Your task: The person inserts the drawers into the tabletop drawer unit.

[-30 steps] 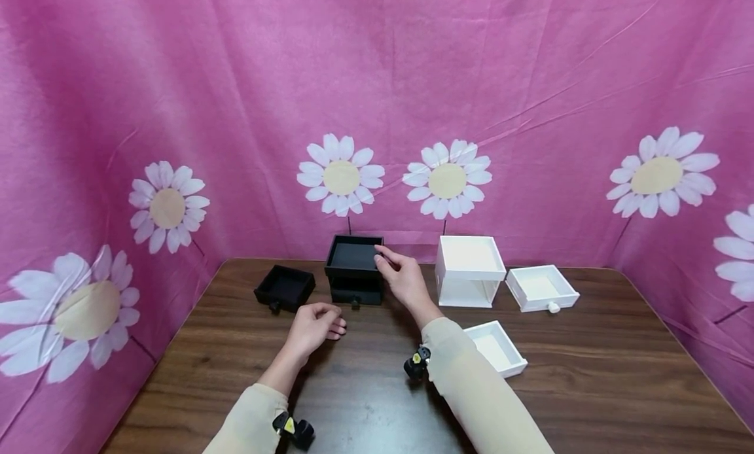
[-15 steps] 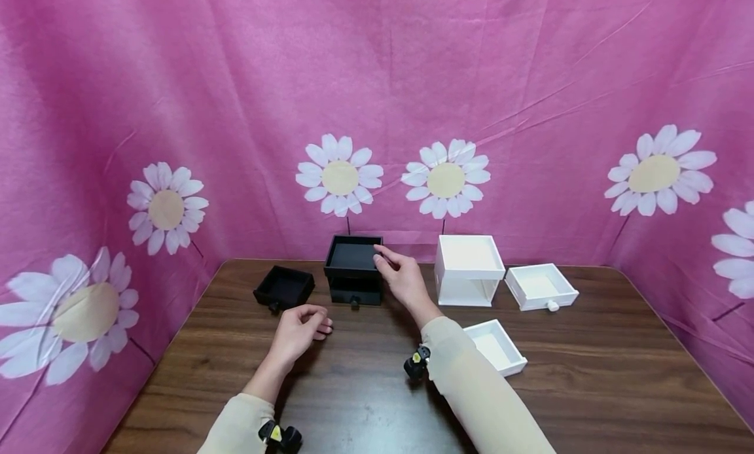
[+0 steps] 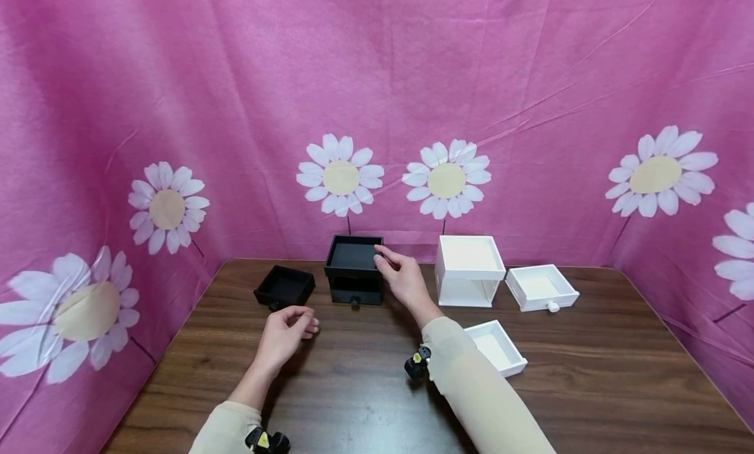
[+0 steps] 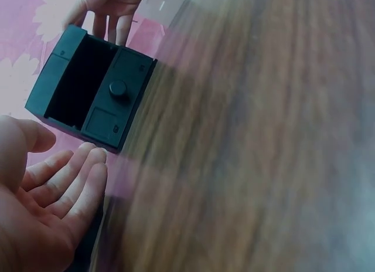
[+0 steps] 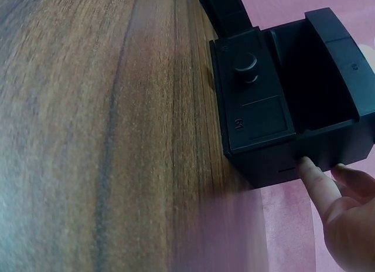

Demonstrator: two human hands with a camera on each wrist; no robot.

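Observation:
A black mini drawer cabinet [image 3: 356, 290] stands at the back of the table, its lower drawer front with a round knob [image 5: 245, 63] in place and a hollow slot above it. My right hand [image 3: 406, 285] holds the cabinet at its right side, thumb and index fingertips at the top rim and fingers against the side wall. A loose black drawer [image 3: 285, 287] lies to the left of the cabinet. Just in front of that drawer is my left hand [image 3: 283, 336], holding nothing, its fingers [image 4: 64, 184] loosely extended; it overlaps the drawer's knob in the head view.
Right of the black cabinet stands a white cabinet [image 3: 470, 271] with a hollow front. A white drawer [image 3: 542, 287] with a knob lies beside it, and another white drawer [image 3: 497, 349] sits nearer, partly behind my right sleeve. A pink flowered curtain [image 3: 389, 81] hangs behind the wooden table [image 3: 589, 375].
My left hand has moved left, away from the front of the black cabinet and toward the loose black drawer. The right hand has stayed at the cabinet's side.

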